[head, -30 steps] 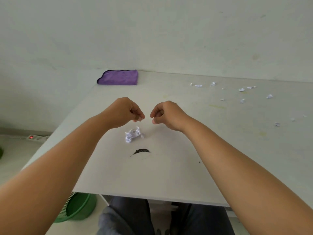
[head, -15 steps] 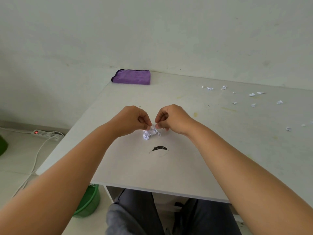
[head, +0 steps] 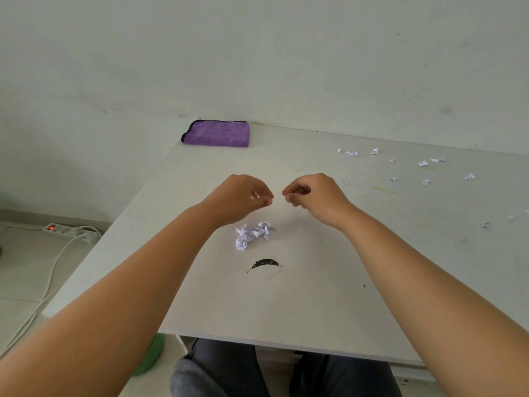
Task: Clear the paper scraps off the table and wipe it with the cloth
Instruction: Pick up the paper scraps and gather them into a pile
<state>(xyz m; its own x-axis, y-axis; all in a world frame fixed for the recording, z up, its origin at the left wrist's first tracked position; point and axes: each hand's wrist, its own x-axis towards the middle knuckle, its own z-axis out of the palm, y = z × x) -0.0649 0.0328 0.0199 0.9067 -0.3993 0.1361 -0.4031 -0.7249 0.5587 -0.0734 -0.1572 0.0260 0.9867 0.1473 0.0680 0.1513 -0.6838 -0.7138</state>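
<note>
A: hands?
B: left hand (head: 243, 197) and right hand (head: 313, 196) curled, pinching nothing visible, hovering over crumpled paper wad (head: 252, 233)
A: cloth?
B: purple cloth (head: 217, 133) folded at table (head: 315, 310) far corner, unused; scraps (head: 423, 163) lay scattered right

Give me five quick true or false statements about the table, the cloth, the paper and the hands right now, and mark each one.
1. The purple cloth lies folded at the table's far left corner. True.
2. The left hand is gripping the cloth. False: it hovers above the crumpled paper, far from the cloth.
3. Small scraps are scattered over the table's far right part. True.
4. The crumpled paper sits on top of the cloth. False: it lies on the bare table, just beyond a black mark.
5. The right hand rests flat on the table. False: its fingers are curled, pinched at the tips.
</note>
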